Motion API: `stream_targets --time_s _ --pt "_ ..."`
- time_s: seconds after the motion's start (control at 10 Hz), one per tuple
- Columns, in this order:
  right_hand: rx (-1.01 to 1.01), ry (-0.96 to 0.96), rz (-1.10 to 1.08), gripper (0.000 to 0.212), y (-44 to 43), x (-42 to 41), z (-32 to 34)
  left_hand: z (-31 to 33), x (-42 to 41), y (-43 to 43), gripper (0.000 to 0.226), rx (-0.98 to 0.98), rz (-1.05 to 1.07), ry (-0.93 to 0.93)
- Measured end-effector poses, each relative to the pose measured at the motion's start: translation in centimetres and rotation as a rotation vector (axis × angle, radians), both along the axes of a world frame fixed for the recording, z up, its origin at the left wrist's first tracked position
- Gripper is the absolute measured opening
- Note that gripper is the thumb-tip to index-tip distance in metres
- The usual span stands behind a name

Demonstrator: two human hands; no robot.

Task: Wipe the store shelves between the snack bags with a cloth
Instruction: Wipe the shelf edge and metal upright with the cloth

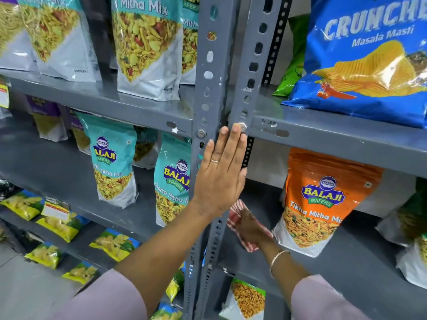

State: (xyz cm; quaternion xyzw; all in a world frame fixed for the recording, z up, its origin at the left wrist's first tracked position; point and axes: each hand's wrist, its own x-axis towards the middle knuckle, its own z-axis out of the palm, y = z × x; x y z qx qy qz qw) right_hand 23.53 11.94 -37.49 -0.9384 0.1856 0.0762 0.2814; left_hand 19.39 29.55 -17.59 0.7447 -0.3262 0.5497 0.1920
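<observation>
My left hand [221, 172] lies flat against the grey slotted upright posts [208, 88], fingers together and straight, holding nothing. Behind and below it, my right hand [250, 227] presses a red-and-white striped cloth [235, 218] onto the grey middle shelf [346, 262], just left of an orange Balaji Tikha Mitha Mix bag [318, 204]. A teal Khatta Mitha Mix bag [172, 179] stands left of the posts. Part of the cloth is hidden under my hand.
Mitha Mix bags [147, 47] stand on the upper left shelf; a blue Crunchex bag [369, 56] and a green bag [293, 63] sit upper right. Yellow snack packs [57, 225] line the lower left shelves. More bags stand at the far right edge [413, 250].
</observation>
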Motion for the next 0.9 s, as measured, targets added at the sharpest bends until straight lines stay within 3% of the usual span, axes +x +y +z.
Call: stream_targets --time_s 0.1,0.2,0.3,0.5,0.7,0.8,0.9 --pt "-0.043 0.051 -0.151 0.075 -4.2 1.6 -0.9 0.6 -1.0 -1.1 0.073 -0.033 -0.025 -0.013" --pt "-0.196 0.004 -0.33 0.073 -2.9 0.6 3.1 0.2 -0.9 -1.3 0.062 -0.009 -0.055 -0.008" --pt "-0.065 0.021 -0.037 0.048 0.0 7.4 1.2 -0.6 3.0 0.0 0.06 0.013 -0.005 0.059" --pt "0.006 -0.087 -0.124 0.021 -0.7 8.2 2.5 -0.4 2.1 -0.1 0.059 0.013 0.014 -0.014" --pt "-0.01 -0.189 -0.135 0.051 -5.7 12.4 -3.7 -0.5 1.7 0.1 0.059 0.0 0.009 -0.017" --pt "-0.079 -0.252 -0.013 0.071 -2.7 8.9 0.4 -0.5 1.7 0.0 0.058 0.0 0.023 -0.013" --pt "-0.358 -0.334 0.232 0.06 -1.2 6.6 0.7 -0.6 1.6 0.0 0.059 -0.006 0.024 -0.02"
